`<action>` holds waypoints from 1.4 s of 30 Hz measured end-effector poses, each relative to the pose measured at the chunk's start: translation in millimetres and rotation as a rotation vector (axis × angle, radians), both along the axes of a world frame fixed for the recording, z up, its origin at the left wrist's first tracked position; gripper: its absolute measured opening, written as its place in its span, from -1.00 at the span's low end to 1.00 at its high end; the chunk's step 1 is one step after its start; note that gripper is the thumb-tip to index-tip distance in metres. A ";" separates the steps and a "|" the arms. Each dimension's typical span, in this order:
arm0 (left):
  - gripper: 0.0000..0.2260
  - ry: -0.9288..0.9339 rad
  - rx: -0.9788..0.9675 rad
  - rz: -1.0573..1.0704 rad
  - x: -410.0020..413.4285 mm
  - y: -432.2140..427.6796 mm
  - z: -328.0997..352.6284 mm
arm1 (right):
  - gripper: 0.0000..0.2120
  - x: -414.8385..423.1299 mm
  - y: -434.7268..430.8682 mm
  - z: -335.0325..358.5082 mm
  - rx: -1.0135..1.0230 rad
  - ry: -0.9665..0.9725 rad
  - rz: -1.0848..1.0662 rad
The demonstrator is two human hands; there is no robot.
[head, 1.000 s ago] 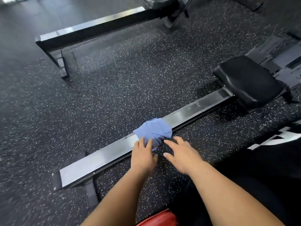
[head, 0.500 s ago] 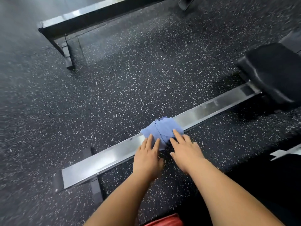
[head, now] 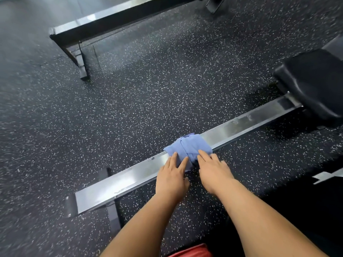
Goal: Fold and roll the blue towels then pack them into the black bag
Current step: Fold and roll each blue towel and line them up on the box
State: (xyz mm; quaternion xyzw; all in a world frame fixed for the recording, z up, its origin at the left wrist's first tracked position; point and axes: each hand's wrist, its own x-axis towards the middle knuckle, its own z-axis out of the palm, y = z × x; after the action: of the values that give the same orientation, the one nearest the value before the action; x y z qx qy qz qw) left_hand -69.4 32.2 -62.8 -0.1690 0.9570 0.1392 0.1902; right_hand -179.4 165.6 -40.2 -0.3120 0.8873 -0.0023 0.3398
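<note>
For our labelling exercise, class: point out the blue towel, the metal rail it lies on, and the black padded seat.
blue towel [head: 191, 145], head view, middle of the bunched cloth.
metal rail [head: 130, 176], head view, bare shiny top left of the towel.
black padded seat [head: 313, 80], head view, top of the cushion.

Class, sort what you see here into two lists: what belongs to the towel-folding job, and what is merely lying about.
Job in hand: blue towel, bunched up; left hand and right hand, fingers flat on it.

Lying about: metal rail under the towel; black padded seat; second rail beyond; red item at the bottom edge.
</note>
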 end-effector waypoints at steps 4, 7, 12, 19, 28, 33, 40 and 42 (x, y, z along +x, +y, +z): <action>-0.31 -0.021 -0.052 -0.028 2.5 -3.6 0.1 | -0.38 -9.6 -0.8 19.6 -0.170 0.057 -0.167; -0.31 -0.065 -0.099 -0.053 1.6 -6.2 4.8 | -0.40 -20.8 7.2 36.5 -0.323 0.078 -0.282; -0.36 -0.139 -0.072 -0.075 -5.8 -13.9 15.1 | -0.42 -37.8 18.2 67.7 -0.562 0.064 -0.455; -0.31 -0.152 -0.008 -0.051 -21.3 -20.1 60.9 | -0.42 -47.9 35.5 130.4 -0.596 0.118 -0.347; -0.37 0.318 0.258 0.055 -53.2 13.2 153.5 | -0.58 -29.1 72.6 219.9 -0.620 0.328 -0.288; -0.46 0.544 0.346 0.031 -64.0 46.6 204.9 | -0.65 -9.2 110.9 272.4 -0.690 0.484 -0.300; -0.85 0.636 0.399 -0.043 -53.9 96.6 277.7 | -0.80 18.9 179.4 337.5 -0.690 0.657 -0.487; -0.87 0.654 0.370 -0.095 -52.8 107.5 294.2 | -0.80 27.8 201.8 350.9 -0.714 0.695 -0.546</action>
State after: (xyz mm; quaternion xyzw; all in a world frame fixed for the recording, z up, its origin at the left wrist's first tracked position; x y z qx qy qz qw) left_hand -122.3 139.7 231.5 -0.0340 0.9325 0.3475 -0.0919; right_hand -151.6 367.4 310.7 -0.1490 0.9396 -0.2872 -0.1118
